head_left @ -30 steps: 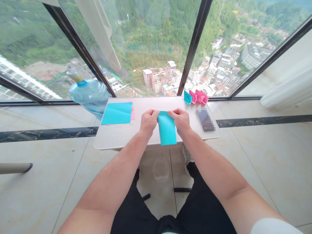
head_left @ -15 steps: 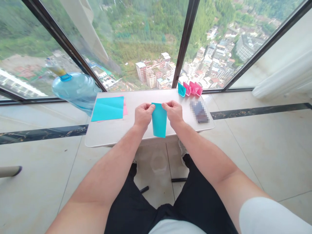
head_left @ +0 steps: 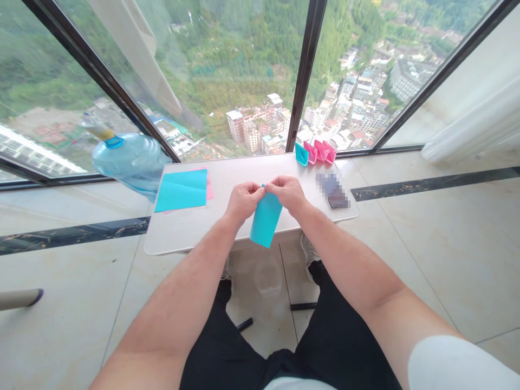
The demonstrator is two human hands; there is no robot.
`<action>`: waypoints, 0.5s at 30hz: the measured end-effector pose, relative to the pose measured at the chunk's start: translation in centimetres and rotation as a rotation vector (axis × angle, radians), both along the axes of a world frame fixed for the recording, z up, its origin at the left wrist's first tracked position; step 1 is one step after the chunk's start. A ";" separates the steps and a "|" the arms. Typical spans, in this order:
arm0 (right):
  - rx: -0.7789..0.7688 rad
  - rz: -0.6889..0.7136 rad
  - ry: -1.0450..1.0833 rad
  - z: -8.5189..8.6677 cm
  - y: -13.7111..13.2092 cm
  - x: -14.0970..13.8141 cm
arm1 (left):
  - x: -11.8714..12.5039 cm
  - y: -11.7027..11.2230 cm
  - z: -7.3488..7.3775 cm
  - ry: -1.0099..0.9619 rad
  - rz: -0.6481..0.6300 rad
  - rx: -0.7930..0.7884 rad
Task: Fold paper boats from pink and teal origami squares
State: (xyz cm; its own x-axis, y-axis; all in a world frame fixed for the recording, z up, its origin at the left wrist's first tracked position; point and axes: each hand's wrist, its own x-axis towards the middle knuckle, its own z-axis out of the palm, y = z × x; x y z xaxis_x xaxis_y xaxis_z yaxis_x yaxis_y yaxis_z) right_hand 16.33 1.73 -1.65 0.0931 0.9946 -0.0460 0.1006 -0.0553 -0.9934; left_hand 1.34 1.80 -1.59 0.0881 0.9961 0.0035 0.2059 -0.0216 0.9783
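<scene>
Left of the held paper (head_left: 267, 219), a translucent jug (head_left: 132, 158).

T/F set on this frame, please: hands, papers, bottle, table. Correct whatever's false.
1. The left hand and right hand both pinch the turquoise rectangular paper strip. True.

2. A flat turquoise paper sheet partly covers a flat pink paper sheet on the white rectangular table. True.

3. The strip is held by its lower edge, nearest the person. False: the hands are at its far, upper end.

4. The small folded turquoise paper piece ends the row on the right. False: it is at the left end, beside the small folded pink paper pieces.

5. The large clear-blue plastic bottle stands on the tabletop. False: it is beyond the table's left edge.
</scene>
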 end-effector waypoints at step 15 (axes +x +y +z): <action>-0.005 -0.236 0.180 0.4 1.5 2.4 | -1.0 -0.4 1.2 0.062 -0.098 -0.086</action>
